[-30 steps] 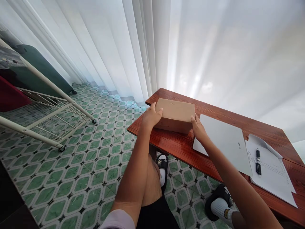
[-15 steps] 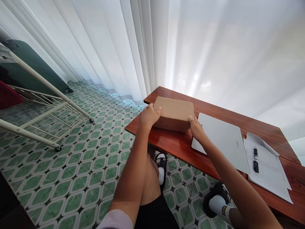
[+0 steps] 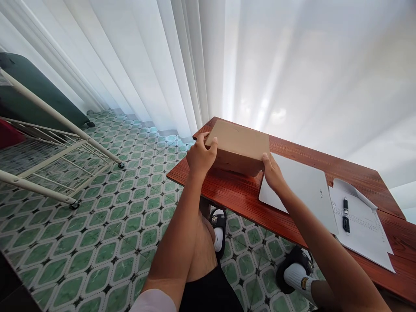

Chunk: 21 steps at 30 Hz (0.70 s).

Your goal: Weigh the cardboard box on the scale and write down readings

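Head view: knees and slippered feet sat low over the green tiled floor [image 3: 107, 225]. Left hand [image 3: 199, 158] and right hand [image 3: 273, 173] clamped the ends of the cardboard box [image 3: 238, 145], its near edge tipped up off the bench [image 3: 240, 195], close to the corner. A slip could likely drop it onto the tiles or the closed laptop [image 3: 302, 190]. Beyond lay papers [image 3: 367, 234], a pen [image 3: 345, 214], white curtains [image 3: 195, 65].

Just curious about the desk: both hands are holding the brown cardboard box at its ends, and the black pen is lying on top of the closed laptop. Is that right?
Not quite. In the head view the pen lies on the white papers, beside the laptop, not on it. The rest holds: the left hand and right hand grip the brown cardboard box at its ends.
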Each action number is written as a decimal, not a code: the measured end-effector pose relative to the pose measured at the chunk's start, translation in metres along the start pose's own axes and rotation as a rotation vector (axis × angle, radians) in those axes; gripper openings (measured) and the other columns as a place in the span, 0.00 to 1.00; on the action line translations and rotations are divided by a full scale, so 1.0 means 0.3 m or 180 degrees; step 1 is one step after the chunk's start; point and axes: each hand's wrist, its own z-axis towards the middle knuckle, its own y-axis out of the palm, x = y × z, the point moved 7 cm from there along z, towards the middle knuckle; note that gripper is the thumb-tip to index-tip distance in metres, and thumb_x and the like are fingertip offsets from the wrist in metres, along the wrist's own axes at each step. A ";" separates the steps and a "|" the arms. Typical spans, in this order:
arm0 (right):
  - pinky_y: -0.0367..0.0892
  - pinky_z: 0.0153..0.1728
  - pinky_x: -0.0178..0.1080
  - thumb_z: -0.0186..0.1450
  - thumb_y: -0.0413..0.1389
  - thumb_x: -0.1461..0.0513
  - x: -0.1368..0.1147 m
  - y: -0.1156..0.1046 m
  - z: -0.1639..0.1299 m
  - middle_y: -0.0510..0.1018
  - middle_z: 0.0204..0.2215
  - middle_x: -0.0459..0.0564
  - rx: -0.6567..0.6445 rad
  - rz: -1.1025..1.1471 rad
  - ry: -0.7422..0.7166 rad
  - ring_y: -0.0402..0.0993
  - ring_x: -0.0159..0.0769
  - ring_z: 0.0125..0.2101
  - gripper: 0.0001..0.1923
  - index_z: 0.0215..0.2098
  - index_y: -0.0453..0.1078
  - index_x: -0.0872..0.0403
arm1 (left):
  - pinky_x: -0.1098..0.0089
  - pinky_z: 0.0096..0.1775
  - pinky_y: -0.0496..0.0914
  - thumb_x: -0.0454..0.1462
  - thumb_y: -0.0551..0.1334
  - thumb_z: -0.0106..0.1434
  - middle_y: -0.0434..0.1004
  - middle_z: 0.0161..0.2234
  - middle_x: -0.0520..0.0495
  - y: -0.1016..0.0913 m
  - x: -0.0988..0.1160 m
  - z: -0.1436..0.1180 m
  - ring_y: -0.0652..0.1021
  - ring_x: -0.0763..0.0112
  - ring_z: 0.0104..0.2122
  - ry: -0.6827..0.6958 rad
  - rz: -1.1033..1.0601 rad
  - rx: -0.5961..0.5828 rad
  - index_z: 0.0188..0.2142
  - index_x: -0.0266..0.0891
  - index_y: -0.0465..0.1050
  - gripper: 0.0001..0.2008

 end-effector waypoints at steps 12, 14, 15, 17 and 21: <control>0.61 0.59 0.60 0.71 0.38 0.36 -0.006 -0.194 -0.024 0.72 0.61 0.51 0.0438 -0.0184 -0.0146 0.65 0.57 0.61 0.35 0.65 0.63 0.43 | 0.60 0.53 0.72 0.47 0.56 0.69 0.77 0.55 0.44 0.073 0.092 -0.033 0.76 0.57 0.54 0.0843 -0.1730 0.0033 0.56 0.41 0.72 0.20; 0.62 0.58 0.61 0.71 0.39 0.36 0.009 -0.227 -0.033 0.72 0.60 0.52 0.0493 -0.0159 -0.0128 0.66 0.57 0.60 0.35 0.65 0.64 0.43 | 0.60 0.54 0.72 0.47 0.56 0.70 0.76 0.56 0.43 0.091 0.118 -0.042 0.75 0.57 0.56 0.1051 -0.2016 -0.0063 0.57 0.41 0.72 0.21; 0.62 0.59 0.61 0.71 0.39 0.36 0.017 -0.244 -0.040 0.72 0.60 0.52 0.0518 -0.0116 -0.0117 0.66 0.57 0.60 0.35 0.65 0.64 0.43 | 0.61 0.55 0.72 0.48 0.57 0.70 0.75 0.57 0.43 0.099 0.132 -0.048 0.75 0.57 0.57 0.1154 -0.2141 -0.0113 0.57 0.41 0.71 0.21; 0.61 0.60 0.62 0.71 0.40 0.36 0.033 -0.282 -0.056 0.72 0.61 0.51 0.0583 0.0012 -0.0107 0.66 0.55 0.61 0.35 0.66 0.63 0.42 | 0.61 0.55 0.72 0.50 0.58 0.70 0.75 0.58 0.42 0.116 0.163 -0.062 0.74 0.57 0.58 0.1327 -0.2348 -0.0225 0.58 0.42 0.70 0.23; 0.58 0.64 0.60 0.72 0.42 0.38 0.046 -0.373 -0.102 0.70 0.63 0.48 0.0781 0.0166 -0.0284 0.63 0.52 0.63 0.32 0.66 0.62 0.39 | 0.61 0.55 0.73 0.51 0.61 0.68 0.72 0.60 0.40 0.163 0.226 -0.101 0.73 0.57 0.59 0.1559 -0.2534 -0.0535 0.61 0.42 0.67 0.26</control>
